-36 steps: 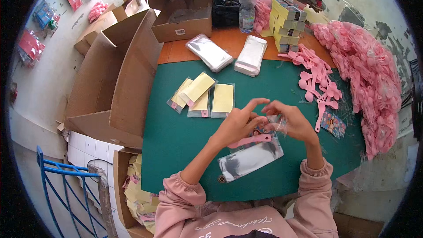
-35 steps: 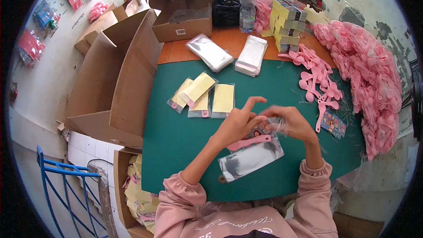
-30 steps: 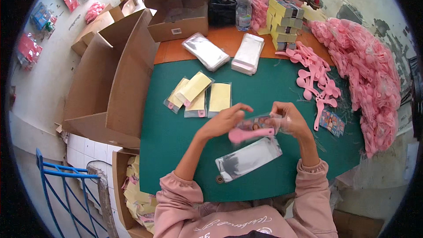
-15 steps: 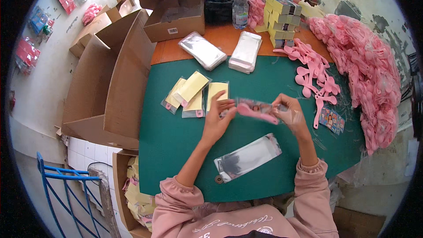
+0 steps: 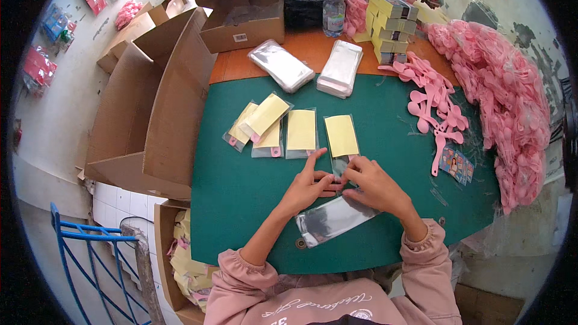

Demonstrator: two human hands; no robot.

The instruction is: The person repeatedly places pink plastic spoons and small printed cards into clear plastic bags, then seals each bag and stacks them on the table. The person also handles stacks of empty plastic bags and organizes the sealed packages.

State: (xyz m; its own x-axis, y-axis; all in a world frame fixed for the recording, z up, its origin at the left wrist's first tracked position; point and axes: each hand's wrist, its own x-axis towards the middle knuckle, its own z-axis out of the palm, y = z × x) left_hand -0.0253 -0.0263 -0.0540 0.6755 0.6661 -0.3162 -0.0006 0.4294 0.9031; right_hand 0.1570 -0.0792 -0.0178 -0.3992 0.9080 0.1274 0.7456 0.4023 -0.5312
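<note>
I sit at a large table with a green top (image 5: 253, 229) and an orange strip at the back. Left of it gapes a tall brown cardboard box (image 5: 180, 96); along the right edge heaps a long mound of bagged pink plastic spoons (image 5: 506, 96). A smaller open brown carton (image 5: 259, 36) stands at the back. Loose pink plastic spoons (image 5: 430, 102) lie just inside the mound. Two stacks of flat clear plastic bags (image 5: 340, 66) straddle the orange and green. Nearer me lies a flat pile of shiny clear bags (image 5: 334, 221), partly under my right grip (image 5: 376, 186). That grip pinches the lower end of a clear plastic packet with a pale yellow card (image 5: 342, 135), which lies flat on the green. My left grip (image 5: 306, 191) meets it there, forefinger stretched out; I cannot tell whether it holds anything. Left of the packet, similar yellow-card packets (image 5: 301, 130) lie, some overlapping. The smallest is a round brownish ring (image 5: 300, 243) beside the shiny pile.
</note>
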